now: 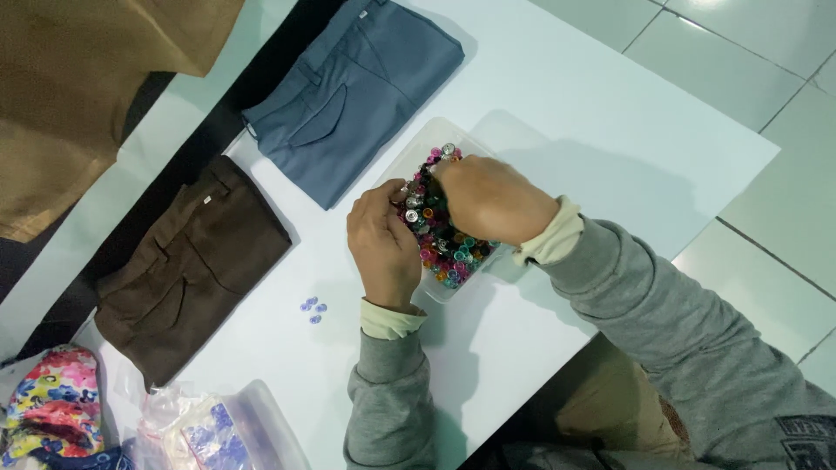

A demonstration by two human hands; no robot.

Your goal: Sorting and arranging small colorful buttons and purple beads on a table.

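Grey sweatshirt sleeves with cream inner cuffs above both bare hands [383, 248]

We count two folded trousers [348, 96] left of the one tray [418, 157]. Four small blue beads [313, 307] lie below-left of that tray, and two hands [383, 245] reach in.

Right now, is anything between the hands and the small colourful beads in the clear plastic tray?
Nothing visible: left hand and right hand are already at the beads in the clear plastic tray.

A clear tray [409, 157] of coloured beads [440, 239] is reached into by the left hand [383, 244] and right hand [489, 198] on a white table [592, 130].
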